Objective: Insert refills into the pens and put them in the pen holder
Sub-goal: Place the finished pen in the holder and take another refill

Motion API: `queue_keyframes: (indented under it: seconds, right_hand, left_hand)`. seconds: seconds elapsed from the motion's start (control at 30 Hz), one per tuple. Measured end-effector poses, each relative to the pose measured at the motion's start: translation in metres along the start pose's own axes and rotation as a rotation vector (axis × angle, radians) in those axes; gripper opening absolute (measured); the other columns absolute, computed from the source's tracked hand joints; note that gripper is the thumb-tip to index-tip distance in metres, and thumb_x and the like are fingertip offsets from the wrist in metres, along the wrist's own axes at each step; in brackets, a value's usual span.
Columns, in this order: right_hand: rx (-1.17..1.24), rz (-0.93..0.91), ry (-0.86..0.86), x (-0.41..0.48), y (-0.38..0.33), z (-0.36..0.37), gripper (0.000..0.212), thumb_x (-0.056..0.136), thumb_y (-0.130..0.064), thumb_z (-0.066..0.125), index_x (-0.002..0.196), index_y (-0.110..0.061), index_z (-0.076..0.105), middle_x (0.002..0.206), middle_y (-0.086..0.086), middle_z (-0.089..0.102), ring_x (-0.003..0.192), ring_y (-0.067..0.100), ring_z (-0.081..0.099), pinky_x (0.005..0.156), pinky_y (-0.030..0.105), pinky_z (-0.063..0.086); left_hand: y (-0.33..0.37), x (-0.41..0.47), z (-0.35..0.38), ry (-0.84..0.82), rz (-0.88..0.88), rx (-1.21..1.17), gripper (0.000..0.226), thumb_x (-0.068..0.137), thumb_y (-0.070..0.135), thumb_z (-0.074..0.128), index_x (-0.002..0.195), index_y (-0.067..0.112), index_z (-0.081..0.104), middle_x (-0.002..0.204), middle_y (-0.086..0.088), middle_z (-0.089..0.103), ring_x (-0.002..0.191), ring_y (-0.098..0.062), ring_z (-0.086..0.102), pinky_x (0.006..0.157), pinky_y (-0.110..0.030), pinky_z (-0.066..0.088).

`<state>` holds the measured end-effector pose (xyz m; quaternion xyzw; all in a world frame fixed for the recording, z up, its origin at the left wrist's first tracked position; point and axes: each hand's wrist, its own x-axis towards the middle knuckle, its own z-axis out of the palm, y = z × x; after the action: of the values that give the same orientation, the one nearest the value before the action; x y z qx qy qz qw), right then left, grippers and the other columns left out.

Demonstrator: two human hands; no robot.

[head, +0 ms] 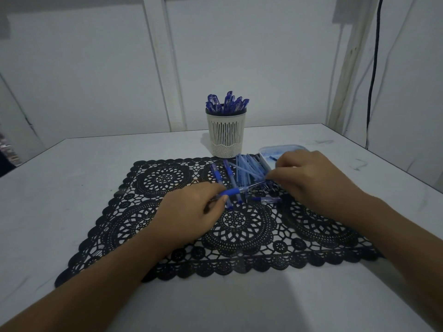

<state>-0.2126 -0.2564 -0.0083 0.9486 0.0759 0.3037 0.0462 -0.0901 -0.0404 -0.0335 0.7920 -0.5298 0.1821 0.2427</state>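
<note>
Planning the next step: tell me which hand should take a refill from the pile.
Right. The right hand is directly beside the refill pile, with its fingertips at the pile's near end. The left hand is farther away and occupied, gripping a pen near its blue sleeve.

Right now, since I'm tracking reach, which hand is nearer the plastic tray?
Right. The right hand overlaps the tray, at its near edge; the left hand holds a pen farther left, over the mat.

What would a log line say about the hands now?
left hand: holds pen | right hand: at pen's far end | pen holder: holds pens
</note>
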Motion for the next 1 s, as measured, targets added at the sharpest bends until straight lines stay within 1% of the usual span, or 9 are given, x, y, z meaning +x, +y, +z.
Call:
queue_keyframes:
  seconds: [0.13, 0.2, 0.27, 0.4, 0.57, 0.7, 0.8, 0.87, 1.0]
  right_hand:
    - [0.094, -0.076, 0.048, 0.003, -0.029, 0.008, 0.026, 0.084, -0.026, 0.053, 0.104, -0.019, 0.069, 0.084, -0.003, 0.066, 0.073, 0.017, 0.06, 0.067, 0.03, 0.038]
    - [0.26, -0.013, 0.021, 0.006, -0.035, 0.009, 0.037, 0.086, -0.036, 0.048, 0.115, -0.019, 0.063, 0.088, -0.007, 0.067, 0.079, 0.01, 0.059, 0.07, 0.03, 0.044]
    - [0.384, 0.118, -0.001, 0.007, -0.034, 0.006, 0.041, 0.087, -0.042, 0.048, 0.121, -0.023, 0.059, 0.093, -0.01, 0.066, 0.084, 0.0, 0.055, 0.075, 0.022, 0.045]
    - [0.491, 0.352, -0.019, 0.004, -0.027, 0.001, 0.008, 0.091, -0.031, 0.048, 0.088, -0.029, 0.055, 0.086, -0.01, 0.061, 0.08, 0.005, 0.056, 0.071, 0.02, 0.043]
    - [0.578, 0.34, -0.052, 0.006, -0.033, 0.003, 0.008, 0.088, -0.021, 0.058, 0.081, -0.023, 0.062, 0.079, -0.007, 0.062, 0.078, 0.005, 0.054, 0.065, 0.008, 0.039]
    - [0.588, 0.357, -0.107, 0.005, -0.036, 0.003, 0.02, 0.091, -0.031, 0.049, 0.097, -0.023, 0.066, 0.084, -0.012, 0.062, 0.084, 0.002, 0.054, 0.07, 0.011, 0.041]
    - [0.56, 0.462, -0.153, 0.004, -0.03, 0.001, 0.027, 0.094, -0.032, 0.04, 0.098, -0.018, 0.063, 0.085, -0.001, 0.065, 0.081, 0.016, 0.059, 0.073, 0.025, 0.044]
    - [0.483, 0.406, -0.241, 0.002, -0.029, -0.001, 0.02, 0.093, -0.03, 0.045, 0.1, -0.022, 0.062, 0.089, -0.003, 0.065, 0.08, 0.017, 0.06, 0.075, 0.03, 0.049]
    - [0.313, 0.215, -0.409, 0.001, -0.035, 0.003, 0.019, 0.088, -0.035, 0.055, 0.103, -0.025, 0.062, 0.098, -0.009, 0.062, 0.086, 0.005, 0.054, 0.08, 0.024, 0.046]
  left_hand:
    - [0.007, -0.001, 0.001, -0.005, 0.026, -0.02, 0.036, 0.085, 0.044, 0.037, 0.098, 0.027, 0.065, 0.071, 0.011, 0.062, 0.058, -0.002, 0.052, 0.047, -0.021, 0.043]
    - [0.008, -0.001, 0.001, -0.015, 0.028, -0.032, 0.036, 0.086, 0.046, 0.036, 0.098, 0.027, 0.064, 0.073, 0.01, 0.063, 0.061, -0.004, 0.054, 0.05, -0.026, 0.046]
    - [0.006, 0.0, 0.001, -0.005, 0.001, -0.069, 0.037, 0.085, 0.047, 0.035, 0.097, 0.028, 0.064, 0.071, 0.011, 0.061, 0.062, -0.003, 0.052, 0.05, -0.021, 0.042]
    - [0.002, 0.001, 0.001, 0.022, -0.029, -0.121, 0.04, 0.085, 0.048, 0.034, 0.1, 0.027, 0.065, 0.068, 0.014, 0.057, 0.067, 0.003, 0.051, 0.051, -0.01, 0.034]
    - [0.004, 0.0, 0.002, 0.0, 0.0, -0.104, 0.037, 0.084, 0.048, 0.034, 0.098, 0.029, 0.064, 0.069, 0.013, 0.059, 0.068, 0.0, 0.051, 0.048, -0.014, 0.034]
    - [0.005, 0.0, 0.003, -0.012, -0.002, -0.099, 0.038, 0.084, 0.049, 0.034, 0.098, 0.03, 0.064, 0.071, 0.013, 0.06, 0.068, -0.004, 0.052, 0.049, -0.016, 0.037]
    - [0.0, 0.001, 0.003, 0.005, -0.064, -0.147, 0.041, 0.083, 0.051, 0.033, 0.099, 0.03, 0.064, 0.069, 0.015, 0.06, 0.069, -0.001, 0.053, 0.051, -0.012, 0.033]
    - [-0.002, 0.002, 0.004, 0.015, -0.098, -0.156, 0.038, 0.085, 0.049, 0.037, 0.101, 0.029, 0.065, 0.069, 0.016, 0.059, 0.068, 0.0, 0.053, 0.052, -0.015, 0.033]
    - [-0.001, 0.001, 0.005, 0.009, -0.114, -0.156, 0.031, 0.085, 0.041, 0.042, 0.102, 0.028, 0.065, 0.069, 0.016, 0.059, 0.068, -0.001, 0.053, 0.052, -0.019, 0.033]
